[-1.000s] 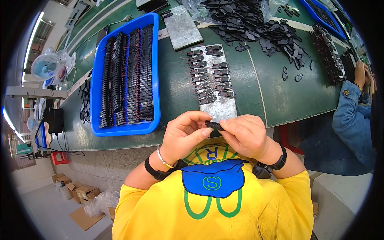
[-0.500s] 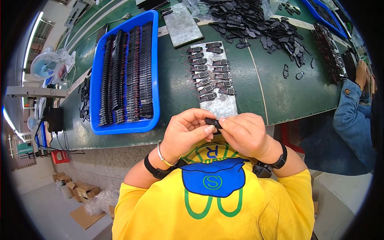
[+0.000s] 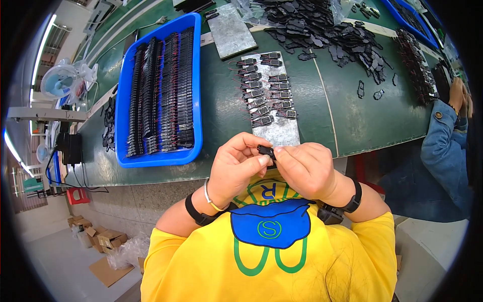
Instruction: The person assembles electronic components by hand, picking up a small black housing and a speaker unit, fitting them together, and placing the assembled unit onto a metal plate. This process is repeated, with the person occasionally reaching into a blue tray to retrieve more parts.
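Observation:
Close in front of my chest, my left hand (image 3: 235,163) and my right hand (image 3: 308,170) pinch a small black speaker module (image 3: 265,150) between them. The left thumb and fingers grip its left part; the right thumb and forefinger press at its right end, hiding much of it. Just beyond my hands a grey metal plate (image 3: 279,135) lies on the green table. Two columns of similar speaker modules (image 3: 261,111) with thin dark red wires rest on it, and its near end is bare metal.
Left, a blue tray (image 3: 197,108) holds packed rows of black modules (image 3: 176,95). Beyond stands another metal plate (image 3: 230,32), with a heap of flat black pieces (image 3: 322,30) to its right. A co-worker's denim sleeve (image 3: 440,136) is at far right. A fan (image 3: 59,80) stands left.
My hands stay at nearly the same spot with the module between them; the left hand has shifted very slightly. The whole view has drifted a little.

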The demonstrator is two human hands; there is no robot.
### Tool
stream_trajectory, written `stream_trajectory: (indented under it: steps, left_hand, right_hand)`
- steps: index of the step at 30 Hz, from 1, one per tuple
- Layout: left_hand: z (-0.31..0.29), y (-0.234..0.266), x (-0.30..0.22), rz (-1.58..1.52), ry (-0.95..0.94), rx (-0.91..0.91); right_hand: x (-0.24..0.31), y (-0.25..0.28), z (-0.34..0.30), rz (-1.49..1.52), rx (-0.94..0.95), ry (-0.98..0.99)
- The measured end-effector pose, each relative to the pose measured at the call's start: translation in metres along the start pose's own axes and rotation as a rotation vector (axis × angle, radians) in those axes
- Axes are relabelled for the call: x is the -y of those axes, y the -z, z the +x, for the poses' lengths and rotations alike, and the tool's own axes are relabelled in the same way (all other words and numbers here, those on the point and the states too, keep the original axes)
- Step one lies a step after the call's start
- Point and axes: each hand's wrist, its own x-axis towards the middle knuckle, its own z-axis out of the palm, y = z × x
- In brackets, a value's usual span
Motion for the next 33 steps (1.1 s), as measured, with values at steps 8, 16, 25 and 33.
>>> stream_trajectory:
  steps: [8,16,25,33]
  left_hand:
    - [0.001,-0.013,-0.002,0.002,-0.003,-0.084]
    - [0.002,-0.008,-0.004,-0.018,0.035,-0.083]
    - [0.002,0.001,-0.014,0.035,0.048,-0.054]
    - [-0.006,0.007,-0.019,0.309,-0.149,0.080]
  right_hand:
    - [0.000,0.000,0.001,-0.016,0.010,-0.001]
    - [-0.001,0.000,0.001,-0.001,0.024,-0.005]
    - [0.001,0.000,0.002,0.219,0.002,-0.180]
    - [-0.002,0.001,0.000,0.404,0.014,-0.266]
